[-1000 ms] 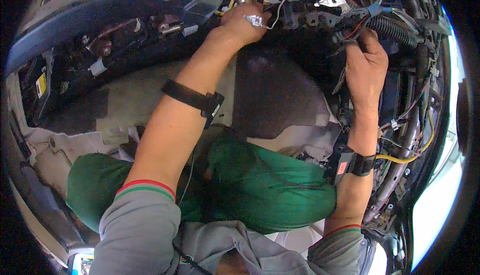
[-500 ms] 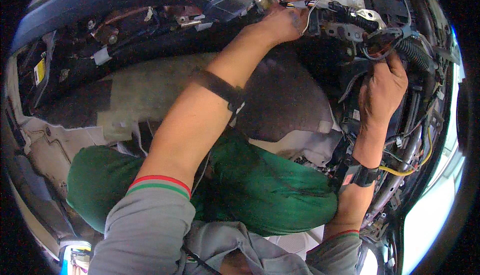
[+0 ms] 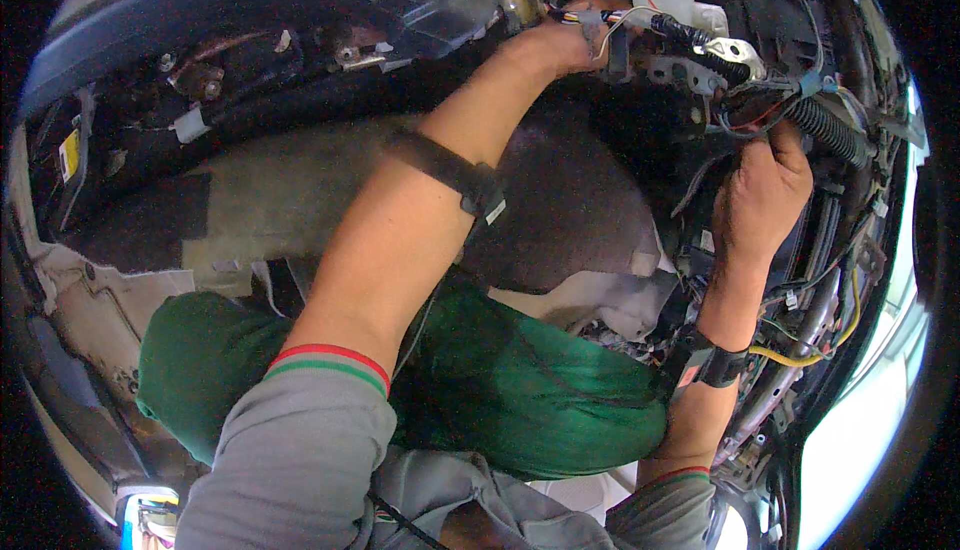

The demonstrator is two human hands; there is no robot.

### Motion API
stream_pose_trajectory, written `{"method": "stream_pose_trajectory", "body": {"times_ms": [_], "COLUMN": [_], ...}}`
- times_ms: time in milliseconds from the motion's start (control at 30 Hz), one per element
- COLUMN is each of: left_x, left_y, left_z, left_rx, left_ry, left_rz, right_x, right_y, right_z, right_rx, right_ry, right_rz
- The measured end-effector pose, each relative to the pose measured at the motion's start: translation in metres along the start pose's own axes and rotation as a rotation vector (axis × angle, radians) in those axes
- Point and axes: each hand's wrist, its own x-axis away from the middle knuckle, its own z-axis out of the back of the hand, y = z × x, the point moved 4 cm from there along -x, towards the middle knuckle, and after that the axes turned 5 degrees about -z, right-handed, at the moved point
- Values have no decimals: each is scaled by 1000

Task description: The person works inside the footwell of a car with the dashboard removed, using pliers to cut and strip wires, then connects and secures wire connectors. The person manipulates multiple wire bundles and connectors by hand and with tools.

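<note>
Wiring harness runs across the space between your two hands, its long axis sloping from the upper middle down toward the right — so you have one hand at each end, and neither is clearly nearer. Your left hand is at the upper-left end, where the thin strands cross over its fingers; they are partly hidden, so you cannot tell whether they grip anything. Your right hand reaches up from below at the lower-right end, thumb and fingers drawn narrow at the looped wires under the blue tape; whether they pinch a strand, you cannot tell. From your left hand the harness lies rightward and slightly lower; from your right hand, above and leftward — with the white metal bracket beside its sleeved stretch and the corrugated tube just beyond your right fingers.
</note>
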Motion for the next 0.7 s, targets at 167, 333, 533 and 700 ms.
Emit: {"method": "stream_pose_trajectory", "body": {"times_ms": [167, 333, 533, 700], "left_x": [0, -8, -14, -12], "left_y": [17, 29, 17, 9], "left_z": [10, 19, -4, -10], "left_rx": [102, 141, -77, 316], "left_ry": [-100, 84, 62, 258], "left_rz": [322, 254, 125, 244], "right_x": [-6, -22, -47, -82], "right_y": [-14, -31, -43, -47], "right_z": [-1, 0, -24, -44], "right_rx": [208, 426, 963, 1254], "right_ry": [99, 136, -11, -357], "right_rz": [207, 609, 848, 514]}}
